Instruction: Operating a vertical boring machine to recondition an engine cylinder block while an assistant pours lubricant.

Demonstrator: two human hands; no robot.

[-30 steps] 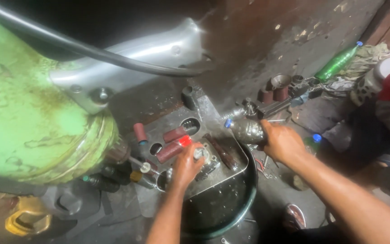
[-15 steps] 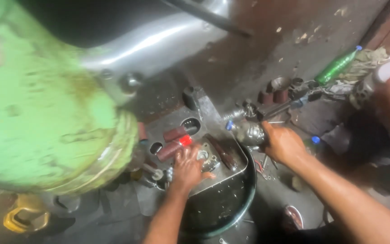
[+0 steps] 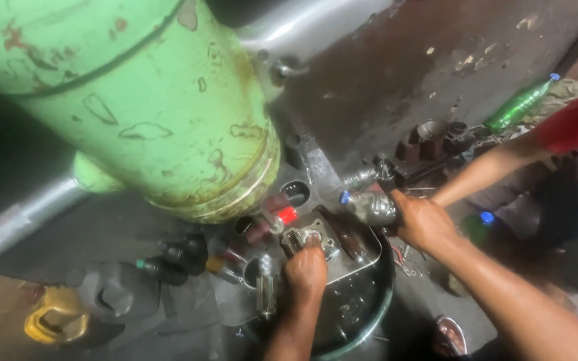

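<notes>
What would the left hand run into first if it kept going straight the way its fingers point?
The left hand points up the picture, fingertips already on the small metal housing. Straight beyond it, the red-capped cylinder probably comes first, then the big green cylinder; depth is unclear.

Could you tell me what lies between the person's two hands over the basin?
In the head view, a dark greasy bar lies across the basin rim between the left hand and the right hand.
</notes>
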